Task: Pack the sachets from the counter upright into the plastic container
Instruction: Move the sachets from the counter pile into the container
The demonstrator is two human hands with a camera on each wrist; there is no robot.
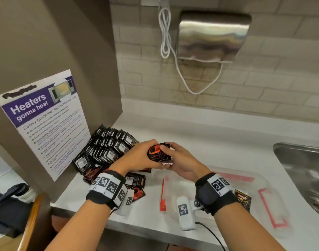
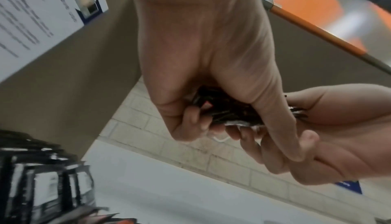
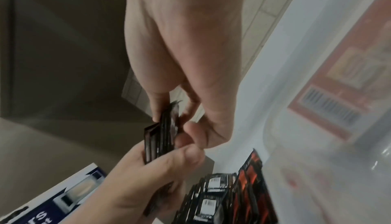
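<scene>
Seen from above, a white counter (image 1: 200, 134); both hands meet over it, the left hand (image 1: 137, 157) and right hand (image 1: 180, 160) each curled around one small bundle of black and red sachets (image 1: 157, 153), squaring its edges; a big heap of sachets (image 1: 108, 147) lies to the left by the wall; the clear plastic container (image 1: 274, 201) sits near the right wrist, one sachet (image 1: 243, 199) inside; best to even the edges, grip firmly, then lower the bundle in standing on edge
</scene>
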